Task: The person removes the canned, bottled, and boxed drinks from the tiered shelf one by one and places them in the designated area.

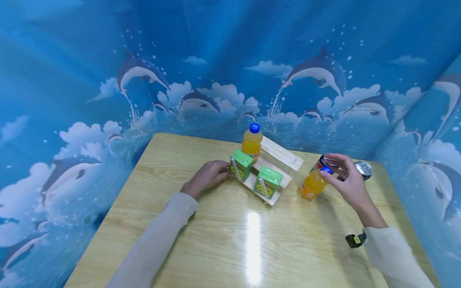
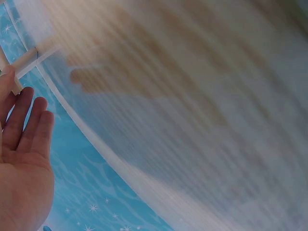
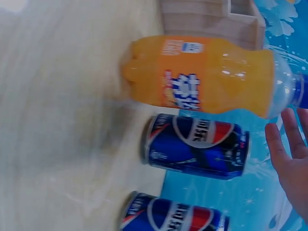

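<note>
My right hand (image 1: 348,184) is at the blue cap of an orange drink bottle (image 1: 311,185), thumb on the near side and fingers beyond, pinching it. The bottle leans slightly in the head view; whether its base touches the table cannot be told. My left hand (image 1: 209,177) reaches the left end of a stepped wooden rack (image 1: 278,151). In the left wrist view, thumb and forefinger pinch a wooden bar (image 2: 24,62) of it, the other fingers straight. Two green juice boxes (image 1: 241,165) stand on the rack's front step, with another orange drink bottle (image 1: 252,142) behind them.
Two dark blue cola cans (image 3: 199,144) stand by the right hand, partly hidden by it in the head view. The wooden table (image 1: 216,244) ends at a blue dolphin-print curtain (image 1: 223,60) behind and at the sides.
</note>
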`<state>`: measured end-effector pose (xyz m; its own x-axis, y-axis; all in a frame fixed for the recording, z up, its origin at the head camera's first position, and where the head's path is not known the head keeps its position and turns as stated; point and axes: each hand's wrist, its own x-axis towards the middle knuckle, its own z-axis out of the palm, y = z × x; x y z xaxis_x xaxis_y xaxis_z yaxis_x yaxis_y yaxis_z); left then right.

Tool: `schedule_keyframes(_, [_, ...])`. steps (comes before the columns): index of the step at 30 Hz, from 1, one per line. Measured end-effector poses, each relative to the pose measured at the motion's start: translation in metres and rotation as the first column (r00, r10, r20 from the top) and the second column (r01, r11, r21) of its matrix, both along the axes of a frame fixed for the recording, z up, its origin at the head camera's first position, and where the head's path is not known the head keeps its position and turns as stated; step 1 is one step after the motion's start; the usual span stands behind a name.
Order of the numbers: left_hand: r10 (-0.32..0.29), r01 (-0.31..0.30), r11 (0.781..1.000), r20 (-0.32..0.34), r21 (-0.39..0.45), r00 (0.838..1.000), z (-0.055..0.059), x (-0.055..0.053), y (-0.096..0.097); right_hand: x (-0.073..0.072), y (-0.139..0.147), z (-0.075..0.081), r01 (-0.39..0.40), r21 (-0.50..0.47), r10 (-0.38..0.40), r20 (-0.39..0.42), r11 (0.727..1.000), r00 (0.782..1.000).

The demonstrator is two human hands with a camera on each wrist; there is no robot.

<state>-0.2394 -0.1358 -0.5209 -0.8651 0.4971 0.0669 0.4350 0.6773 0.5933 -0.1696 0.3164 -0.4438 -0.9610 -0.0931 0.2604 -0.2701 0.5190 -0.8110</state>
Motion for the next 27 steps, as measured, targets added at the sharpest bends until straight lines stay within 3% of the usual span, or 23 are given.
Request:
schedule_keyframes(7, [0.005, -0.005, 1.000, 0.003, -0.006, 1.000, -0.001, 0.000, 0.000, -0.005, -0.009, 0.019, -0.017, 0.044, 0.018, -0.033, 0.999, 0.999])
schedule_keyframes(15, [0.011, -0.011, 1.000, 0.004, -0.005, 1.000, 0.000, 0.000, 0.001, -0.012, -0.029, 0.034, -0.038, 0.060, 0.039, -0.008, 0.997, 0.999])
schedule_keyframes(21, [0.020, -0.020, 1.000, 0.013, -0.010, 1.000, 0.000, 0.001, 0.002, -0.021, -0.044, 0.041, -0.075, 0.031, 0.074, 0.025, 0.997, 0.997])
schedule_keyframes(27, [0.021, -0.021, 1.000, 0.019, -0.014, 1.000, 0.001, 0.001, 0.002, -0.032, -0.057, 0.043, -0.125, 0.020, 0.124, 0.009, 0.992, 0.992])
